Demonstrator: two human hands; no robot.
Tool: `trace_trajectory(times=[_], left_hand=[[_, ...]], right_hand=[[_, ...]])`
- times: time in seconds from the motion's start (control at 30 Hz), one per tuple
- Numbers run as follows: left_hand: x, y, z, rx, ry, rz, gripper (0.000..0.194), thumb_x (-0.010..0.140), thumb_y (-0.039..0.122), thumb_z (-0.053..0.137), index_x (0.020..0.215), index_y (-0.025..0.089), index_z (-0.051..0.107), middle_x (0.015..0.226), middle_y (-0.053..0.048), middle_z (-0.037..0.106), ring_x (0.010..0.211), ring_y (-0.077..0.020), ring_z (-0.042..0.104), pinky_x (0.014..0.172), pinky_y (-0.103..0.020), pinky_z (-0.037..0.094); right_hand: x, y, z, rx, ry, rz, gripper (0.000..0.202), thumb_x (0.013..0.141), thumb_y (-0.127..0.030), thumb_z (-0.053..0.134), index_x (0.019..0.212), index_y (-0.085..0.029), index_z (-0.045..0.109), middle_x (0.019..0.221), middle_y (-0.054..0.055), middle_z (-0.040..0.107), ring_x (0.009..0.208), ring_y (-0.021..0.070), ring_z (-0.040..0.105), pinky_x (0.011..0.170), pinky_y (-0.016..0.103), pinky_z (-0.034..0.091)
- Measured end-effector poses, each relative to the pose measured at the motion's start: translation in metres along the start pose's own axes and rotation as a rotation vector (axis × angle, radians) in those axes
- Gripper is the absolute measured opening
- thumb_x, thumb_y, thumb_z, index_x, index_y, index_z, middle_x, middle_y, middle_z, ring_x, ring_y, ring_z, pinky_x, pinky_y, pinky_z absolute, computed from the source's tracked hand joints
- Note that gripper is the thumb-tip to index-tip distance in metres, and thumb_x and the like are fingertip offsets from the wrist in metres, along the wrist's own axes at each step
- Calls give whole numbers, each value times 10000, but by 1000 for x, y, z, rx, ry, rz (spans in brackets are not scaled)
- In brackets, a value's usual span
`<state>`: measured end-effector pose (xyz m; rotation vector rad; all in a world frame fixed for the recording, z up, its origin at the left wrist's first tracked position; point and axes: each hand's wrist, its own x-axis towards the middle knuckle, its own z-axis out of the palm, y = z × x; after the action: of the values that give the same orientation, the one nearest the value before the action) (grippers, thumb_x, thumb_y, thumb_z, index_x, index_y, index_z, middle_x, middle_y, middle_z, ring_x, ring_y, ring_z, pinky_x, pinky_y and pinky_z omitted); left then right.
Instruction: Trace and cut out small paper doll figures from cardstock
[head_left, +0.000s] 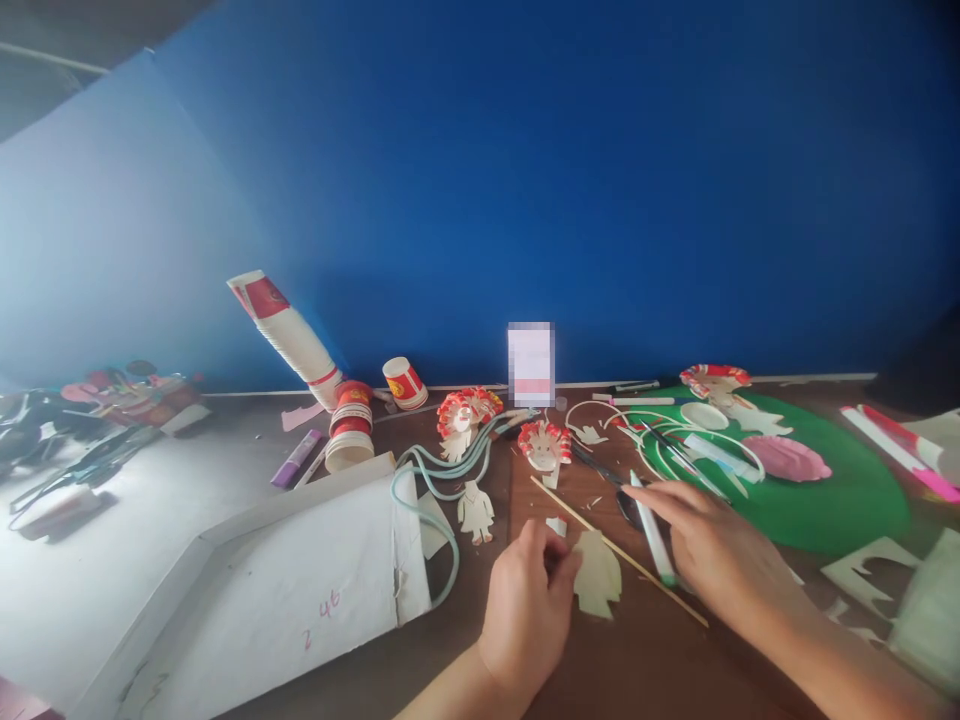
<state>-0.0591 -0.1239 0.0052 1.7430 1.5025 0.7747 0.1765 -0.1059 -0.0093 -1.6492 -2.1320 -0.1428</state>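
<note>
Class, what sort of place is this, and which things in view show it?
Probably a craft table, perhaps in a classroom or workshop, though the room is hard to tell: there are a paper cutout, a marker and stacked paper cups.

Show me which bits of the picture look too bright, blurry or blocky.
In the head view, glare whitens the left of the table; the far-left pile looks smeared; also there, a pixelated patch stands against the blue wall.
</note>
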Motion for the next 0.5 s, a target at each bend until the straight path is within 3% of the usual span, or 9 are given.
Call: trace_trajectory(times=[0.17,0.23,0.4,0.5], left_hand=[[12,-2,-1,-474,55,-136,110,809,253,624,852,187,547,739,-6,599,684,-148,555,644,-265,423],[15,-2,0,-570,62,-148,181,778,232,645,933,170,578,726,3,585,668,-138,547,632,-253,429],[14,-2,1,-641,31,-113,169,770,254,650,905,157,616,795,-33,639,691,-141,573,633,-249,446],[13,-3,0,-661,26,-91,141,785,286,642,854,165,617,770,-30,647,667,-136,566,608,-243,434]], right_hand=[[9,-2,-8,50,173,96,460,927,-162,380,1330,-244,586,1206,69,679,1018,220,685,783,321,546],[16,-5,-16,85,167,143,386,960,-267,405,1288,-239,608,1217,69,683,1031,230,680,797,323,532],[38,-8,-35,-65,-318,238,288,906,-270,463,1093,-275,683,993,43,753,777,240,705,559,304,436],[48,-10,-38,-98,-457,248,222,850,-258,519,997,-269,686,971,46,747,809,247,701,554,284,391]])
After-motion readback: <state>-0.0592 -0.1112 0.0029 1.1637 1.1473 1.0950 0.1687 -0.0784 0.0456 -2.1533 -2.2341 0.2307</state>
